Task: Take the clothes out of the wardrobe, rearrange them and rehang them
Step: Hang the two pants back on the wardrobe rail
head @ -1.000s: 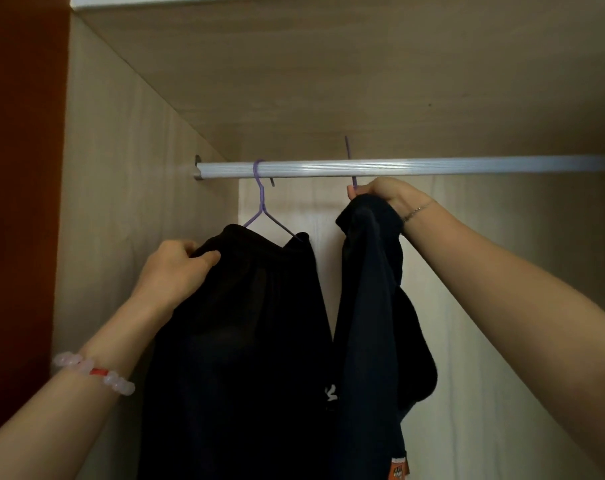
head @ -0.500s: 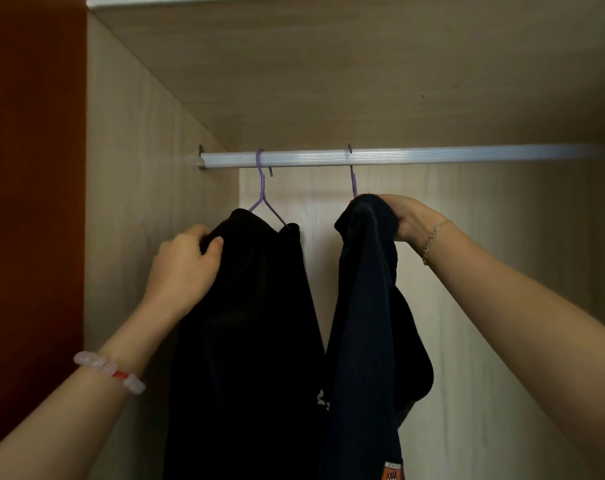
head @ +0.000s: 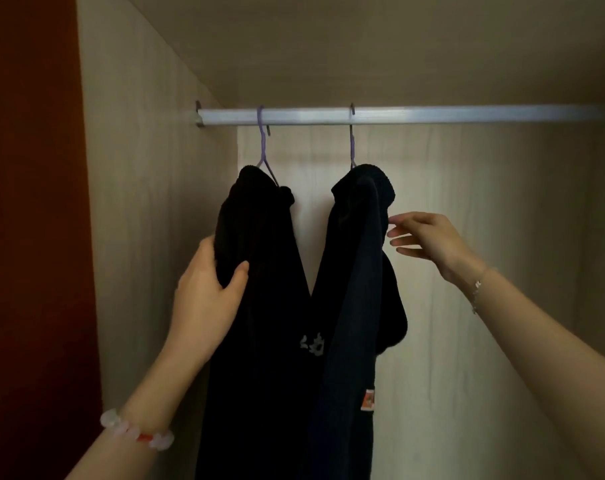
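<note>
Two dark garments hang side by side from a silver metal rail (head: 398, 115) that runs across the upper part of a pale wood wardrobe (head: 148, 168). The black garment (head: 259, 306) hangs near the rail's left end on a purple hanger (head: 262, 143), its hook looped over the rail. The navy garment (head: 356, 289) hangs just to its right on a second purple hanger (head: 352, 143), under the middle stretch of the rail; the two garments touch lower down, where a small white print (head: 312, 344) shows on the dark cloth. A small orange label (head: 368, 399) sits on the navy garment's lower right edge. Below the rail's left end, the left hand (head: 207, 292) grasps the black garment's left edge, thumb pressed on the front of the cloth and fingers wrapped behind it. A bracelet of pale beads (head: 136, 433) circles that wrist. To the right of the navy garment, the right hand (head: 429, 240) holds nothing, fingers spread loosely and pointing toward the cloth, the tips just beside the garment's shoulder; whether they touch it cannot be told. A thin chain bracelet (head: 478, 289) hangs at that wrist. Left of the wardrobe's side wall stands a dark reddish-brown panel (head: 31, 237).
</note>
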`<state>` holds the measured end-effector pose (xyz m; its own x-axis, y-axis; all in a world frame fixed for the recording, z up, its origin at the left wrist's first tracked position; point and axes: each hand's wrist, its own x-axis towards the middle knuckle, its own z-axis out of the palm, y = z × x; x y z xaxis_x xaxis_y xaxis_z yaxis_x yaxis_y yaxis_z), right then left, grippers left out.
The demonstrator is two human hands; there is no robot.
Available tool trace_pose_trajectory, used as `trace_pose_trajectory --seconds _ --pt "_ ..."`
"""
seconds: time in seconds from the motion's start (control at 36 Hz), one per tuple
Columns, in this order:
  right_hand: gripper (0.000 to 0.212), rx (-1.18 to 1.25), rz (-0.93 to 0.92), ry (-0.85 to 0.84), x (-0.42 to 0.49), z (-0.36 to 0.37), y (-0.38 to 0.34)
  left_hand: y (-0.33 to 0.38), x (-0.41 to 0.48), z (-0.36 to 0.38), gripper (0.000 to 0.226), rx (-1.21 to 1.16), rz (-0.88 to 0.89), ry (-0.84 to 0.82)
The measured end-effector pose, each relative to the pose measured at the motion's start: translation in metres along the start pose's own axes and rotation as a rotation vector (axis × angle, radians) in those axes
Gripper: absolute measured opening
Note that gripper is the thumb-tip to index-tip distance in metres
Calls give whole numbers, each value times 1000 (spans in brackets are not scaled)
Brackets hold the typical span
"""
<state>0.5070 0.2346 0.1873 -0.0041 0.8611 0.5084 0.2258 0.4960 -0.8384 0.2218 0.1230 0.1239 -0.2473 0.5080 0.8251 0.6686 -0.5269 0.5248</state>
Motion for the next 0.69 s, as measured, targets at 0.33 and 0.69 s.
trace_pose_trajectory --seconds 0.33,0.69 --pt "24 -31 488 55 -185 21 163 -93 -196 46 47 -185 -627 -397" --pt "18 33 947 547 -429 96 204 -157 -339 15 45 -64 -765 -1286"
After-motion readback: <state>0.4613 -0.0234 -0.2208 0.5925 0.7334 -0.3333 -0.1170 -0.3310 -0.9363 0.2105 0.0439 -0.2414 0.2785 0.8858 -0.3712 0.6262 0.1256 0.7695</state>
